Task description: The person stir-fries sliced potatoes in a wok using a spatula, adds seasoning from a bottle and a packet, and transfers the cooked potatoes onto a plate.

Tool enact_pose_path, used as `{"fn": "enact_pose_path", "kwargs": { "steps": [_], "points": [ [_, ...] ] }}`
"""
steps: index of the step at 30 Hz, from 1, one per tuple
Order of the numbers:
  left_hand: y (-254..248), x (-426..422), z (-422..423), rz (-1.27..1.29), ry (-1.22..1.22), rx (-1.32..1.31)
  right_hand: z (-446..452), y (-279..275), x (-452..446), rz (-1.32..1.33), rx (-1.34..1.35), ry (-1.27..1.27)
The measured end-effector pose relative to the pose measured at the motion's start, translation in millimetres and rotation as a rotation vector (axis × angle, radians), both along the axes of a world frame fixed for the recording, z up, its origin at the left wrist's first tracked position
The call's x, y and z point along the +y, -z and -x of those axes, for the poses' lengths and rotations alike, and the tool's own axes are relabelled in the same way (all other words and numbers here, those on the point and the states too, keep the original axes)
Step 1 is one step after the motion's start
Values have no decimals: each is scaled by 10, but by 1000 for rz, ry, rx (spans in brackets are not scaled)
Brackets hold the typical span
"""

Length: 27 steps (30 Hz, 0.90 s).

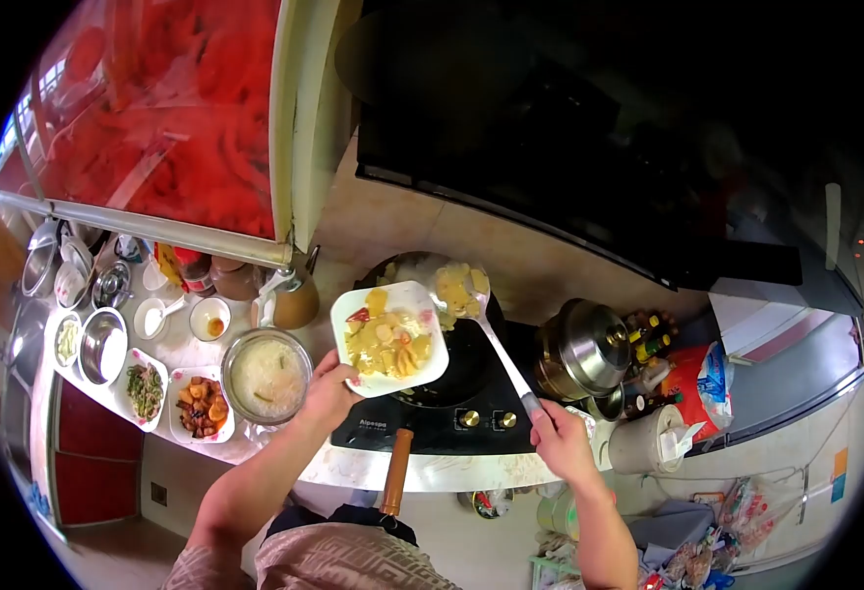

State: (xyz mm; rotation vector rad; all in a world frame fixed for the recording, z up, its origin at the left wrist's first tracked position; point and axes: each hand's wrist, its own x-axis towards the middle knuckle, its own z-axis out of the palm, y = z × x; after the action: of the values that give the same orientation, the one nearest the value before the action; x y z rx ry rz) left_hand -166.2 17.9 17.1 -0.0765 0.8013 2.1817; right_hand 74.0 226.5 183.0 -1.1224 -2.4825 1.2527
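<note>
My left hand [331,391] grips the lower left edge of a white square plate [432,366], which is held over the black stove. Sliced yellowish food [385,344] with a red piece lies on the plate. My right hand [562,441] is closed on the grey handle of a metal ladle [499,346]. The ladle's bowl holds more slices and is just right of the plate's upper corner. Under both is a dark wok [461,379], partly hidden by the plate; its wooden handle [398,472] points toward me.
Left of the stove are a bowl of whitish contents [267,377], a plate of reddish-brown chunks [202,405] and a plate of green food [144,392]. A lidded metal pot [587,344] stands on the right. The range hood [530,216] hangs above.
</note>
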Motion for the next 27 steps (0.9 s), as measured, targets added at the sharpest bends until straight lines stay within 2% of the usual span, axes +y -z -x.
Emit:
{"fn": "enact_pose_path", "kwargs": {
  "steps": [1, 3, 4, 6, 7, 9, 12, 15, 17, 19, 23, 25, 27],
  "points": [
    [32, -52, 13, -4, 5, 2, 34, 26, 139, 42, -52, -44],
    [50, -185, 27, -22, -24, 14, 171, 8, 241, -148, -134, -70],
    [32, -265, 16, 18, -45, -11, 211, 140, 384, -148, -135, -68],
    [164, -506, -7, 96, -75, -7, 294, 483, 704, -544, -125, -185],
    [193, -582, -25, 171, -107, -3, 415, 443, 746, -556, -245, -193],
    [-26, -744, -113, 166, -144, -44, 602, 514, 880, -647, -348, -205],
    [-101, -978, -216, 209, -196, -29, 885, 673, 891, -609, -397, -229],
    [-162, -1128, -280, 203, -215, -49, 1080, 786, 762, -476, -371, -461],
    [-99, -1199, -279, 197, -228, -33, 1078, 596, 660, -489, -348, -445],
    [-102, -1264, -301, 177, -232, -39, 1070, 249, 713, -589, -503, -445],
    [-129, -1309, -308, 182, -261, -65, 1070, -33, 1161, -671, -709, -493],
    [-127, -1323, -304, 185, -263, -73, 1033, -43, 1262, -428, -810, -489],
    [-77, -1333, -302, 185, -269, -77, 990, 134, 1190, 87, -856, -361]
  ]
}}
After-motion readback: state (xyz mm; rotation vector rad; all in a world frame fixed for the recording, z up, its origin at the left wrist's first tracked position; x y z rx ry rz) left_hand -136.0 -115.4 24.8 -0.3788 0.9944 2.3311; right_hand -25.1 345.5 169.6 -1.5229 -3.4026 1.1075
